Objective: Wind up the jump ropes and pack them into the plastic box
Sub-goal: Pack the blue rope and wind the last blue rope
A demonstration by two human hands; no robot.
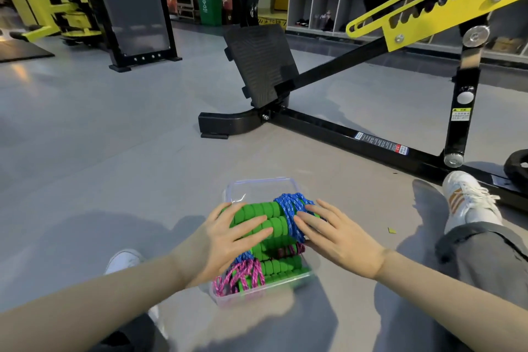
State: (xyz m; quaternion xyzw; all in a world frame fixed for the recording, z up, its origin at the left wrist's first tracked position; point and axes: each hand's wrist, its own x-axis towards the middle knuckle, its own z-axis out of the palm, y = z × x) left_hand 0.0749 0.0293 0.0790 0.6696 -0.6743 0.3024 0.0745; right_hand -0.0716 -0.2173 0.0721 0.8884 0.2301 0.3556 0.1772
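Green on top: foam handles (257,216) of blue rope bundle (288,208) ride above rim of plastic box (257,183), lower centre of frame. Pink rope bundle (243,274) already inside, at box end nearest bottom edge. Left hand (228,237) flat, fingers spread, pressing on foam handles. Right hand (334,234) flat, fingers straight on blue coil. Neither hand grips anything. Step, as judged: pushing wound bundle down into box. Next move calls for even downward pressure and tucking stray loops inside walls.

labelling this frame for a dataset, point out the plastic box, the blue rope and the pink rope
plastic box (257,191): head view, bare far wall.
blue rope (287,208): head view, middle of the wound coils.
pink rope (247,268): head view, loops at the near-left corner.
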